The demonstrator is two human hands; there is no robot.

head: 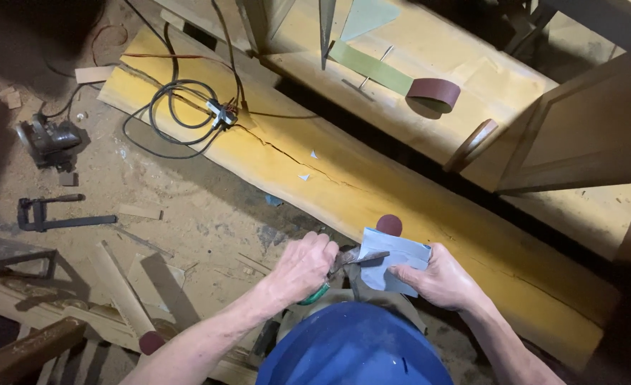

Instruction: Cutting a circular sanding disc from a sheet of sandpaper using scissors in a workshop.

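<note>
Single head-worn view, looking steeply down from close above the left hand point(303, 267) and right hand point(437, 276). The floor lies beyond them.

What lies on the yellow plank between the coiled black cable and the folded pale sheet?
In the head view: a long crack in the yellow plank and small pale scraps.

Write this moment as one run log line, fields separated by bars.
left hand: grips scissors | right hand: holds pale folded sheet | blades at sheet edge | long yellow plank behind

Two bare forearms come up from the bottom edge, no sleeves, no gloves or rings on the left hand point(303, 265) or right hand point(440, 278), with a blue hard hat point(355, 346) between.
</note>
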